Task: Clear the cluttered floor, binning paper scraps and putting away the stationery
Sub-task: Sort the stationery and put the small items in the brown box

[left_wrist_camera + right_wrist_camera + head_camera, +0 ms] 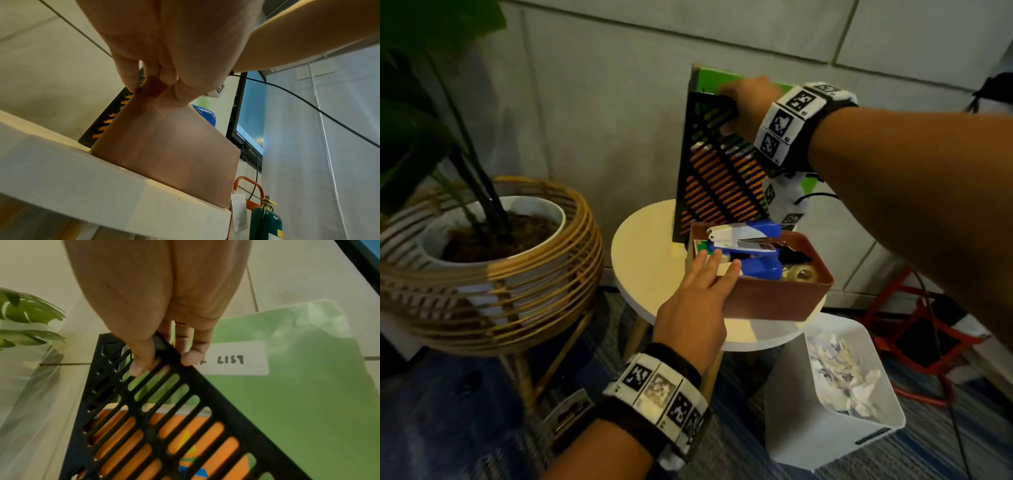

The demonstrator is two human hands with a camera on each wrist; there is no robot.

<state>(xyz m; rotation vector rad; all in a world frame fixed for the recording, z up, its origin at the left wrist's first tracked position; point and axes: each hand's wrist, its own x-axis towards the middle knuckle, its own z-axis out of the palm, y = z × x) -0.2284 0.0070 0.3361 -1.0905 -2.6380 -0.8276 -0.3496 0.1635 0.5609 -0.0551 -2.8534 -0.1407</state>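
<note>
On a round white side table [643,260] stands a black slotted file holder [719,185] with a green folder [717,80] and an orange book [205,431] inside. My right hand [743,99] grips the holder's top edge, thumb on the slotted side [156,426] and fingers behind. In front of it sits a brown box [774,301] holding a blue stapler [743,243] and a tape roll [803,274]. My left hand [705,284] pinches the box's left rim [168,146], fingers inside and thumb outside. The box overhangs the table's front edge.
A white bin [808,428] with crumpled paper scraps [839,370] stands on the floor below the table's right side. A potted plant in a rattan stand [493,274] is close on the left. A red metal frame [914,342] and cables lie to the right.
</note>
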